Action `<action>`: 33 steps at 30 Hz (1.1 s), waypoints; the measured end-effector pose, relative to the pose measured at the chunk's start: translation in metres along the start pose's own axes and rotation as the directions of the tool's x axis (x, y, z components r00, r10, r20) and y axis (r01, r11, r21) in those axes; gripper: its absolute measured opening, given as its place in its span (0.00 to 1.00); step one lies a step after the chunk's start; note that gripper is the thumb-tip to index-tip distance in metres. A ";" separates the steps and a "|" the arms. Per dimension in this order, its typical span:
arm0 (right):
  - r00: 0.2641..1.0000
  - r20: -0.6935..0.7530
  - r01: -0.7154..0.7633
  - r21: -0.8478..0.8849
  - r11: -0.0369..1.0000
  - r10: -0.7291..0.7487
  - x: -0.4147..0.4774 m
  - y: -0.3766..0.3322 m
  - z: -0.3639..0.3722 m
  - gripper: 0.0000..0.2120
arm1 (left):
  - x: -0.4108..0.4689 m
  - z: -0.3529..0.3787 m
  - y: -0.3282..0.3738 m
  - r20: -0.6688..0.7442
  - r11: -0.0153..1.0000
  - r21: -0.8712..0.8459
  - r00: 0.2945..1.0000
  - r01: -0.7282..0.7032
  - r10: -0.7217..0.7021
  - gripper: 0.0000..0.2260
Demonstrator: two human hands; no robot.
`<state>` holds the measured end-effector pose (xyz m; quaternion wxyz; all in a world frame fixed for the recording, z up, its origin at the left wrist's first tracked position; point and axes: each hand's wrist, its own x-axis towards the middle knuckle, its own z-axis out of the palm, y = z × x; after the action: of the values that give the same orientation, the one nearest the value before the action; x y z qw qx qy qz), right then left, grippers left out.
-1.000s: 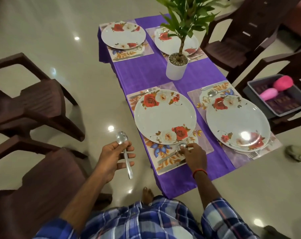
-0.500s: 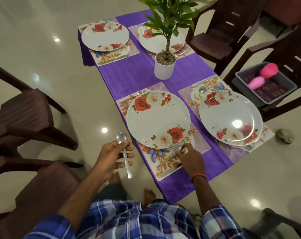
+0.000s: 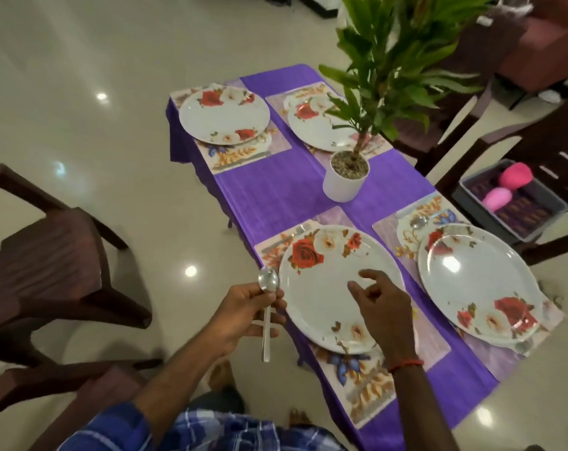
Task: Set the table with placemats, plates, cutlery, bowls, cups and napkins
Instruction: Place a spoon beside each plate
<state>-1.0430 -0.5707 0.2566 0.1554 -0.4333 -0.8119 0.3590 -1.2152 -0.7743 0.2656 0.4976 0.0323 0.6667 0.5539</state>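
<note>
Left grip (image 3: 240,315) pinches a slim steel spoon (image 3: 266,333), handle nearward, just left of the round floral plate (image 3: 321,288); right grip (image 3: 385,304) loose, empty.

Glossy, smooth plate (image 3: 321,297) nearer than the matt white pot (image 3: 341,188); polished metal spoon (image 3: 268,283) left of the pot — mirror-bright. Finely ribbed purple cloth (image 3: 276,196) under the pot; shiny floor (image 3: 113,109) around.
</note>
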 end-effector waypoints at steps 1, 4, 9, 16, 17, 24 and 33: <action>0.999 0.027 0.036 0.011 0.999 -0.036 0.009 -0.021 0.010 0.14 | 0.003 -0.010 0.008 0.016 1.000 0.019 1.000 -0.020 0.019 0.08; 0.987 0.129 0.084 0.127 0.988 -0.100 0.025 -0.083 0.046 0.10 | 0.010 -0.038 0.029 0.066 0.994 0.079 0.996 -0.070 0.065 0.07; 0.929 0.326 0.090 0.257 0.962 -0.174 0.032 -0.154 0.114 0.12 | 0.019 -0.089 0.056 0.099 0.985 0.119 0.988 -0.127 0.116 0.08; 0.940 0.339 -0.150 0.531 0.834 -0.047 0.040 -0.199 0.151 0.08 | 0.031 -0.141 0.076 0.010 0.982 0.071 0.985 -0.173 0.173 0.09; 0.938 0.347 -0.188 0.564 0.804 -0.024 0.044 -0.202 0.152 0.09 | 0.033 -0.146 0.078 -0.013 0.982 0.055 0.983 -0.181 0.181 0.09; 0.946 0.319 -0.258 0.624 0.738 0.061 0.086 -0.217 0.170 0.11 | 0.058 -0.181 0.095 -0.131 0.979 -0.053 0.973 -0.199 0.191 0.08; 0.962 0.226 -0.268 0.696 0.666 0.152 0.181 -0.232 0.203 0.14 | 0.117 -0.222 0.139 -0.161 0.984 -0.037 0.973 -0.173 0.165 0.10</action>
<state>-1.3992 -0.5994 0.2719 0.2094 -0.4001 -0.5592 0.6952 -1.4998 -0.8083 0.2755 0.3951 0.0324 0.6844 0.6119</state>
